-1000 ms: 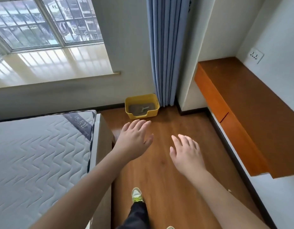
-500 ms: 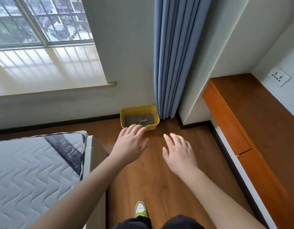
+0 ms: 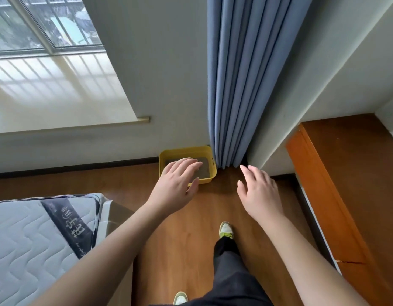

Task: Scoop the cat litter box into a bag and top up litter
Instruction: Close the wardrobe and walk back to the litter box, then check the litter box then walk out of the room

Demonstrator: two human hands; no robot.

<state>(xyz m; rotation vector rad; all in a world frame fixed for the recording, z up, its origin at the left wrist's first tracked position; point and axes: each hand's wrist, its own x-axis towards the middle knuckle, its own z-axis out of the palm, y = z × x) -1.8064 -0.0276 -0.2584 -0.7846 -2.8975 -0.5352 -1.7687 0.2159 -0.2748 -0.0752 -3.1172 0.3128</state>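
Head view, litter box: the yellow litter box (image 3: 209, 154) sits on the wooden floor (image 3: 213, 206) against the wall, just beside the foot of the blue curtain (image 3: 246, 85); grey litter shows inside, mostly covered by the left hand.
Head view, left hand: the left hand (image 3: 176, 181) is stretched forward, fingers straight and spread, holding nothing; in the picture it overlaps the box, but whether it touches it I cannot tell.
Head view, right hand: the right hand (image 3: 260, 192) is also loose and empty, fingers apart, to the right of the box and below the curtain's hem.
Key relation: the box lies ahead and slightly left of the person, its long side running along the wall; the left hand looks the nearer one.
Not seen: no scoop or bag is visible.
Surroundings: a mattress (image 3: 36, 239) at lower left, a wooden bench (image 3: 356, 173) at right.
Stage, as a judgement: approach only; scooping not yet begun.
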